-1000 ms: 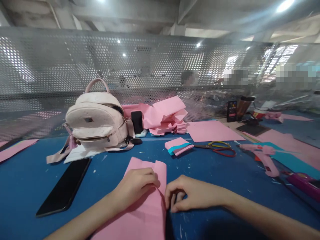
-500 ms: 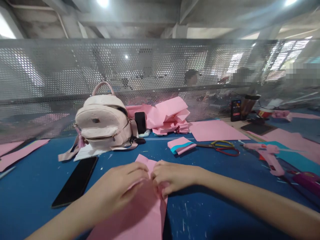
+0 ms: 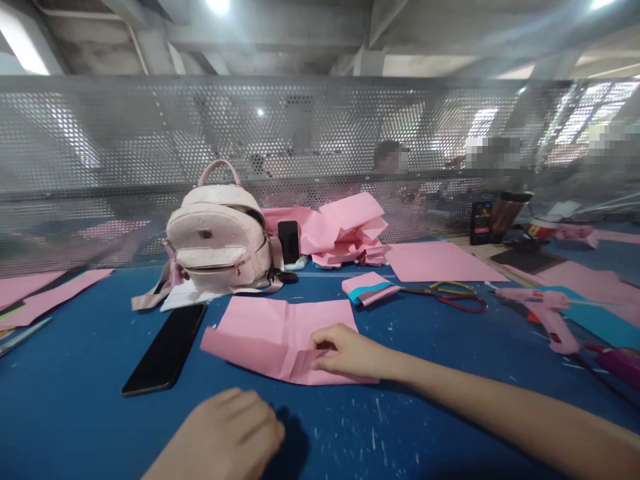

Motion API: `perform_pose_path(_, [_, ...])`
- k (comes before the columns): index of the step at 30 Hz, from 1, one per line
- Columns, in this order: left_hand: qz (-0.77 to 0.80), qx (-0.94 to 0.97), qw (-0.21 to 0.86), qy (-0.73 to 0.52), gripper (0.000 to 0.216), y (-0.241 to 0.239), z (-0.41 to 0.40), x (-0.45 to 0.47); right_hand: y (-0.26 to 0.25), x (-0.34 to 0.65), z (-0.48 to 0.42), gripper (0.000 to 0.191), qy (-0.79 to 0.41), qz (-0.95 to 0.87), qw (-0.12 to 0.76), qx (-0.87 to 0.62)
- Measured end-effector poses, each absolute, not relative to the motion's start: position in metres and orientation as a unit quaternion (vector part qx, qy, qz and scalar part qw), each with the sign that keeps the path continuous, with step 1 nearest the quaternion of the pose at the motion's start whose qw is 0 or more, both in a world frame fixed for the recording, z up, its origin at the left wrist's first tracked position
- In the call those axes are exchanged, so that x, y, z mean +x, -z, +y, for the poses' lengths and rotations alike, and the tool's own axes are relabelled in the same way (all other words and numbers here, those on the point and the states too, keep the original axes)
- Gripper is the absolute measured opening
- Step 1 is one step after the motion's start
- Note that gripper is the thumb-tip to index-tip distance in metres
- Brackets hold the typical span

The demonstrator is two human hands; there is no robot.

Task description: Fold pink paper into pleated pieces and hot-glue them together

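Note:
A creased sheet of pink paper (image 3: 255, 333) lies opened out on the blue table in front of me, with a fold strip down its middle and its left edge curling up. Thumb and fingers of my right hand (image 3: 345, 353) pinch the sheet right of that strip. My left hand (image 3: 230, 433) is nearer to me, apart from the paper, its fingers curled under in a loose fist with nothing showing in them. Behind the sheet is a small folded pink piece with a blue band (image 3: 370, 289), against the blades of the scissors (image 3: 445, 293).
A black phone (image 3: 167, 350) lies on the left, below a pale backpack (image 3: 220, 230). Crumpled pink paper (image 3: 345, 227) and a flat pink sheet (image 3: 445, 261) are at the back. A pink glue gun (image 3: 545, 310) lies to the right. A perforated metal screen (image 3: 310, 140) stands behind.
The pink paper, earlier narrow and lengthwise under both hands, now lies sideways and opened out farther back. My left hand has let go and drawn back towards me; my right stays on the paper.

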State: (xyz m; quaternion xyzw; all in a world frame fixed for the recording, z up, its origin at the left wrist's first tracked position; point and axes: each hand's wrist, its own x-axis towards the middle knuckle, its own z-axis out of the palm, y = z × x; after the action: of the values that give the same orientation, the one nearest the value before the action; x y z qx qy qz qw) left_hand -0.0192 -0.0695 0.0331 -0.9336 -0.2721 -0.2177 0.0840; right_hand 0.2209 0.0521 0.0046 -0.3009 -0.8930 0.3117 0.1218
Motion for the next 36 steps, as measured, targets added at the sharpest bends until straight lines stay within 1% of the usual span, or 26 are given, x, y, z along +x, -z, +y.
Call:
perform_pose_path(2, [-0.335, -0.918, 0.071, 0.201, 0.027, -0.025, -0.054, -0.028, -0.005, 0.222, 0.047, 0.007, -0.298, -0.898, 0.127, -0.298])
perform_pose_path(4, [-0.373, -0.898, 0.093, 0.211, 0.023, -0.019, -0.044, -0.035, -0.009, 0.222, 0.044, 0.006, -0.276, -0.907, 0.135, -0.288])
perform_pose_path(5, [-0.387, -0.888, 0.120, 0.219, 0.025, -0.018, -0.041, -0.037, -0.011, 0.222, 0.044, 0.006, -0.267, -0.912, 0.139, -0.279])
perform_pose_path(7, [-0.408, -0.865, 0.183, 0.228, 0.029, -0.019, -0.036, -0.039, -0.013, 0.222, 0.044, 0.008, -0.258, -0.921, 0.145, -0.254])
perform_pose_path(9, [-0.416, -0.852, 0.226, 0.223, 0.034, -0.024, -0.031, -0.040, -0.013, 0.221, 0.045, 0.014, -0.265, -0.926, 0.148, -0.226])
perform_pose_path(11, [-0.411, -0.857, 0.231, 0.209, 0.045, -0.030, -0.024, -0.042, -0.010, 0.219, 0.046, 0.022, -0.280, -0.926, 0.150, -0.205])
perform_pose_path(13, [-0.412, -0.863, 0.213, 0.202, 0.053, -0.037, -0.016, -0.044, -0.005, 0.217, 0.047, 0.021, -0.298, -0.920, 0.155, -0.200])
perform_pose_path(14, [-0.412, -0.864, 0.202, 0.207, 0.051, -0.040, -0.012, -0.044, -0.003, 0.216, 0.047, 0.018, -0.307, -0.916, 0.159, -0.203])
perform_pose_path(16, [-0.408, -0.870, 0.173, 0.216, 0.036, -0.047, -0.007, -0.045, 0.003, 0.213, 0.049, 0.013, -0.321, -0.908, 0.164, -0.211])
perform_pose_path(18, [-0.398, -0.877, 0.150, 0.224, 0.023, -0.055, -0.006, -0.044, 0.007, 0.210, 0.050, 0.014, -0.332, -0.903, 0.168, -0.217])
perform_pose_path(21, [-0.375, -0.870, 0.176, 0.269, 0.026, -0.059, -0.015, -0.035, 0.012, 0.208, 0.052, 0.016, -0.336, -0.897, 0.177, -0.226])
perform_pose_path(24, [-0.291, -0.866, 0.240, 0.328, 0.036, -0.043, -0.031, -0.016, 0.013, 0.208, 0.052, 0.022, -0.338, -0.894, 0.185, -0.230])
perform_pose_path(25, [-0.259, -0.875, 0.246, 0.327, 0.040, -0.033, -0.037, -0.007, 0.013, 0.208, 0.052, 0.020, -0.340, -0.894, 0.185, -0.227])
perform_pose_path(26, [-0.239, -0.889, 0.246, 0.303, 0.037, -0.021, -0.042, 0.002, 0.012, 0.208, 0.051, 0.016, -0.342, -0.894, 0.185, -0.223])
perform_pose_path(28, [-0.225, -0.887, 0.253, 0.314, 0.037, 0.002, -0.050, 0.018, 0.012, 0.209, 0.050, 0.010, -0.344, -0.895, 0.184, -0.215])
perform_pose_path(30, [-0.253, -0.874, 0.255, 0.328, 0.041, 0.020, -0.054, 0.028, 0.011, 0.209, 0.050, 0.010, -0.343, -0.897, 0.183, -0.211])
perform_pose_path(33, [-0.281, -0.877, 0.248, 0.301, 0.052, 0.028, -0.054, 0.028, 0.010, 0.212, 0.050, 0.018, -0.338, -0.900, 0.183, -0.206])
perform_pose_path(36, [-0.290, -0.878, 0.240, 0.296, 0.051, 0.024, -0.051, 0.017, 0.007, 0.217, 0.051, 0.020, -0.338, -0.906, 0.176, -0.185])
